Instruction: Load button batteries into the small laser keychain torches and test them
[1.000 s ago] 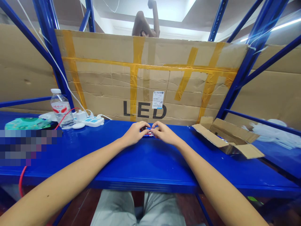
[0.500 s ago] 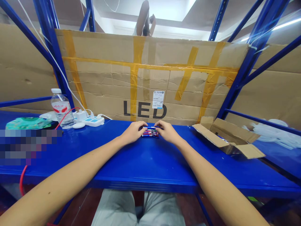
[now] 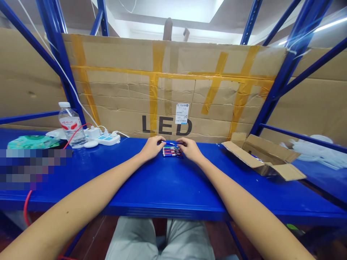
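Several small pens [image 3: 169,152] in mixed colours lie side by side in a stack-like row on the blue table [image 3: 162,184], near its back edge. A blue pen [image 3: 170,143] is held level just behind the row, between my two hands. My left hand [image 3: 153,148] pinches its left end with thumb and fingertips. At the right end are the closed fingertips of my right hand [image 3: 189,148], beside the clips of the pens in the row.
An opened cardboard box [image 3: 262,157] stands at the right. At the left are a water bottle [image 3: 72,124], a white power strip [image 3: 108,139], a green packet [image 3: 34,142] and a red cable. A cardboard wall [image 3: 119,97] rises behind.
Both hands have shifted slightly up, away from the row, with the blue pen now apart from it. More of the row shows. The limbs beyond the cardboard have moved lower.
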`<state>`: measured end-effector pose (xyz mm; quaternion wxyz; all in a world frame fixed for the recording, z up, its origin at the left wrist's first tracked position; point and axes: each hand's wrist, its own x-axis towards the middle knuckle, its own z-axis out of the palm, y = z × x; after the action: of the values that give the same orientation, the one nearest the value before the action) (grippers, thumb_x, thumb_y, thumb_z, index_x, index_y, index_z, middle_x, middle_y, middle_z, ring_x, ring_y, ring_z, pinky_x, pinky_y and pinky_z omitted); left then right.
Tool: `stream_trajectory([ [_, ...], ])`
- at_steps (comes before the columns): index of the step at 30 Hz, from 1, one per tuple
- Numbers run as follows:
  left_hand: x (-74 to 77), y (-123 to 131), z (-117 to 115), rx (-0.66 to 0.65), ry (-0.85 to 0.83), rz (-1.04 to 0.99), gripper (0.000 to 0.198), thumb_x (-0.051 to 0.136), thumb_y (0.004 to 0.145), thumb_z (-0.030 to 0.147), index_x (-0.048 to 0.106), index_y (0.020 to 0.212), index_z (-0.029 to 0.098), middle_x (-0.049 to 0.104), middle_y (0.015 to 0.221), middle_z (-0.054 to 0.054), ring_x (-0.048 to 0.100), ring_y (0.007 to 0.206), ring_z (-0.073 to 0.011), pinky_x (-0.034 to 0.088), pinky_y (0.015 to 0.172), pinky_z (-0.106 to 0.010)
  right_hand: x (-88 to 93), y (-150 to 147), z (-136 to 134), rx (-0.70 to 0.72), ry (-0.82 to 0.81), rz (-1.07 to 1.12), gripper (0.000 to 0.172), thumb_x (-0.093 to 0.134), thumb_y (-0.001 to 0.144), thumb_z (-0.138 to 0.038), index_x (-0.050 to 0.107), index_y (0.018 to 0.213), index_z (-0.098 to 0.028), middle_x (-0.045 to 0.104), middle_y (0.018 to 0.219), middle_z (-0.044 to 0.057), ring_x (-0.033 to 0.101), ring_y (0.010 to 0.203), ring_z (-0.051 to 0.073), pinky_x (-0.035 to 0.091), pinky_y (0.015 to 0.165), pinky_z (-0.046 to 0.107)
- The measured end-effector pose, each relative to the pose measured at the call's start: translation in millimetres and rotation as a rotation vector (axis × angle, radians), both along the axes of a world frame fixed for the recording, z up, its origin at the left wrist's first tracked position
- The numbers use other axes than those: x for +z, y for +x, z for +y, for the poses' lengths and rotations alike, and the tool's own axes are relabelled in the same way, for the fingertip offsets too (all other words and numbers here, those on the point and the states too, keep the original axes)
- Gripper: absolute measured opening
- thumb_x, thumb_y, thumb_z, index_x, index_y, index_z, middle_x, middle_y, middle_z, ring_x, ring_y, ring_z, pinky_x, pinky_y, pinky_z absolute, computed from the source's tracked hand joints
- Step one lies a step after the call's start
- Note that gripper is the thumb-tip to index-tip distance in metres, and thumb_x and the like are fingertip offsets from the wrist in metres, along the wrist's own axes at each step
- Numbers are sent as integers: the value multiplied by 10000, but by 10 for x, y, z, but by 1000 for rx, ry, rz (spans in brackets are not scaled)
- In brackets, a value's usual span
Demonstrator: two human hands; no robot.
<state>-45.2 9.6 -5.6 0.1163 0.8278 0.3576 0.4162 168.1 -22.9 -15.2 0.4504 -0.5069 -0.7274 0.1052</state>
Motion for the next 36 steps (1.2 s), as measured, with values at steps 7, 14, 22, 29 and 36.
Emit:
stream_trajectory([
  [7, -61, 28, 125, 17, -115, -147, 189, 597, 859, 295, 722, 914, 164, 754, 946, -70, 673, 904, -219, 498, 851, -343, -5, -24, 75, -64, 10, -159, 214, 616, 793, -98, 715, 974, -156, 721, 931, 67, 614, 823, 176, 460, 790, 290],
  [14, -112, 46, 297, -10, -179, -128, 184, 617, 829, 298, 725, 886, 161, 752, 947, -76, 673, 913, -221, 495, 874, -347, -39, 43, 133, -101, 78, -305, 172, 525, 916, -170, 691, 960, -169, 733, 976, 98, 648, 916, 216, 444, 829, 309],
  [22, -187, 196, 580, 53, -236, -33, 153, 610, 803, 267, 735, 806, 179, 755, 913, -76, 665, 926, -238, 500, 869, -354, -140, 52, 373, -183, 14, -395, 163, 526, 922, -166, 683, 963, -156, 718, 1025, 111, 630, 960, 212, 422, 861, 291],
  [29, -328, 239, 708, 33, -279, 11, 153, 622, 777, 286, 731, 750, 182, 749, 861, -69, 672, 854, -223, 508, 804, -329, -202, 35, 401, -200, -47, -418, 149, 552, 905, -163, 695, 946, -159, 711, 1028, 114, 619, 966, 217, 413, 863, 296],
  [36, -351, 259, 744, 20, -297, 47, 128, 629, 746, 264, 730, 725, 188, 746, 836, -62, 667, 831, -220, 505, 777, -320, -212, 4, 394, -206, -84, -417, 172, 552, 899, -156, 720, 931, -148, 694, 1013, 127, 612, 949, 214, 416, 853, 292],
])
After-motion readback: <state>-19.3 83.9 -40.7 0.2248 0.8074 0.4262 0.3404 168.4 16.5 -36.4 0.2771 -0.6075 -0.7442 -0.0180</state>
